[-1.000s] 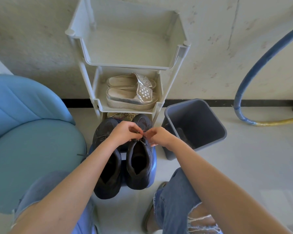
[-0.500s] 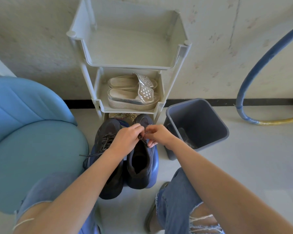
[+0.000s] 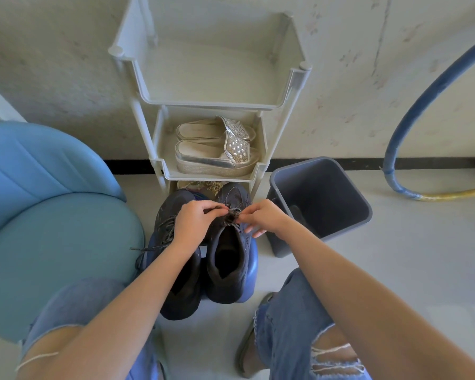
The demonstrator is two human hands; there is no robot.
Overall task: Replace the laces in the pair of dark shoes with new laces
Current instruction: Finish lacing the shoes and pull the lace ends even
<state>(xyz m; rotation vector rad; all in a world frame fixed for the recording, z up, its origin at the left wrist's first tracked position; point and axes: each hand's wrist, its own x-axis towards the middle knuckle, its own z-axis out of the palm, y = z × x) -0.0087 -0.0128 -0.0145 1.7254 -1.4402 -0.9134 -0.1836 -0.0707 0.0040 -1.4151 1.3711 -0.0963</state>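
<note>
**Working the lace**

I'm pinching the grey lace (image 3: 232, 215) with my left hand (image 3: 196, 223) and right hand (image 3: 263, 219), fingertips nearly meeting over one shoe's top eyelets. The dark shoes (image 3: 228, 259) are sitting on a blue stool (image 3: 252, 266) just in front of the shoe rack (image 3: 159, 160).

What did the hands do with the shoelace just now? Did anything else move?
The left hand and the right hand drew a little apart, so a bunched bit of lace now shows between them. Both hands still pinch it. The dark shoes, the rack, the sandals and the bin stayed put.
</note>
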